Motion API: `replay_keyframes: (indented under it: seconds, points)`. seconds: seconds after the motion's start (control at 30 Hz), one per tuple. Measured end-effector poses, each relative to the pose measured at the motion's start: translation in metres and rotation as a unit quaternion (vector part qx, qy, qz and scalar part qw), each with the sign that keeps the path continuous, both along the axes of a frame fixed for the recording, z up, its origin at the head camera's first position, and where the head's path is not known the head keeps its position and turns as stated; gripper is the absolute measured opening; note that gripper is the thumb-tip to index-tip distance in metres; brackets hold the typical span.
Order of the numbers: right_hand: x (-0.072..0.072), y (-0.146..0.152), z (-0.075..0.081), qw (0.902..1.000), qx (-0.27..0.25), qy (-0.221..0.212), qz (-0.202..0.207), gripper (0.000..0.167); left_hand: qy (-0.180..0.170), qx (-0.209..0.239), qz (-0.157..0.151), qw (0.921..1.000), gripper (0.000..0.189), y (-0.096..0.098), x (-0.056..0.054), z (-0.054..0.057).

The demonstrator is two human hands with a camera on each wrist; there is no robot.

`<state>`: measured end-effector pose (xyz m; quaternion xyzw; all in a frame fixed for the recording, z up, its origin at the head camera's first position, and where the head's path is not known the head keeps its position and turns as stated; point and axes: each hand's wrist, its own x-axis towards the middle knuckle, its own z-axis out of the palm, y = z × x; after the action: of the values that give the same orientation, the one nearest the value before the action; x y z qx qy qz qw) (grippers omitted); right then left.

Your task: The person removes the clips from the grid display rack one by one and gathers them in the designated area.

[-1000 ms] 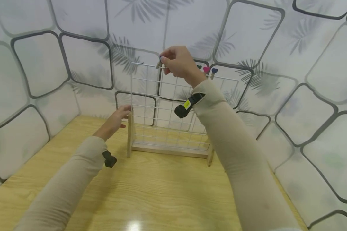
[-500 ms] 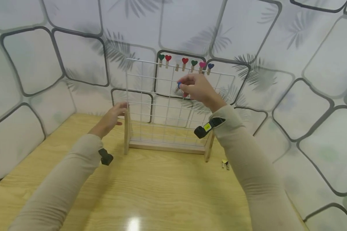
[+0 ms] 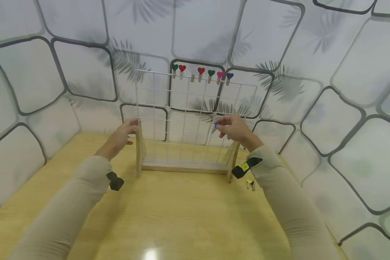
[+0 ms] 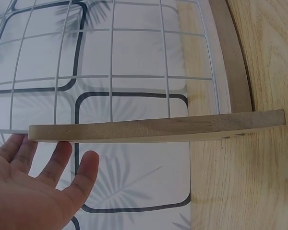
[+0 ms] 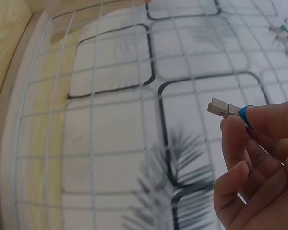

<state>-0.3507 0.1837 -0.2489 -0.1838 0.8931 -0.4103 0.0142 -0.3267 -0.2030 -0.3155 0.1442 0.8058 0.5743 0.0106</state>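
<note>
A white wire grid rack (image 3: 182, 119) stands upright on a wooden base with two wooden side posts. My right hand (image 3: 234, 129) pinches a small wooden clothespin (image 5: 225, 108) with a blue heart between thumb and fingers, in front of the grid's right part. At the rack's left post (image 4: 158, 128), my left hand (image 4: 43, 187) touches the edge with its fingers extended. Along the top wire sit several heart clothespins, among them a red heart clothespin (image 3: 200, 72), a pink heart clothespin (image 3: 220, 76) and a dark blue heart clothespin (image 3: 229, 77).
On the wooden table (image 3: 178, 213), right of the rack, lie a few small clothespins (image 3: 250, 184), one with a yellow top. A patterned cloth wall (image 3: 201, 32) surrounds the table close behind the rack and at both sides.
My right hand has come down and to the right from the top wire's left end, still pinching the blue heart clothespin. My left hand stays at the left post.
</note>
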Motion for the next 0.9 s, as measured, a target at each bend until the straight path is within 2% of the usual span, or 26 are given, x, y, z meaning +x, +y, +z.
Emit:
replay_keyframes:
  seconds: [0.1, 0.4, 0.63, 0.9]
  points:
    - [0.001, 0.016, -0.017, 0.9998, 0.001, -0.018, -0.009, 0.027, -0.004, -0.001, 0.001, 1.0000, 0.055, 0.000, 0.003, -0.002]
    - [0.003, 0.072, -0.066, 0.9976, -0.004, -0.062, -0.031, 0.031, -0.001, 0.003, 0.004, 1.0000, 0.055, -0.001, 0.002, -0.002]
    - [0.013, 0.117, -0.107, 0.9931, -0.009, -0.106, -0.049, 0.035, -0.005, 0.003, 0.004, 1.0000, 0.055, 0.003, 0.001, -0.001]
    - [0.018, 0.152, -0.151, 0.9853, -0.014, -0.139, -0.098, 0.036, -0.001, -0.001, 0.006, 1.0000, 0.056, 0.001, 0.000, -0.003]
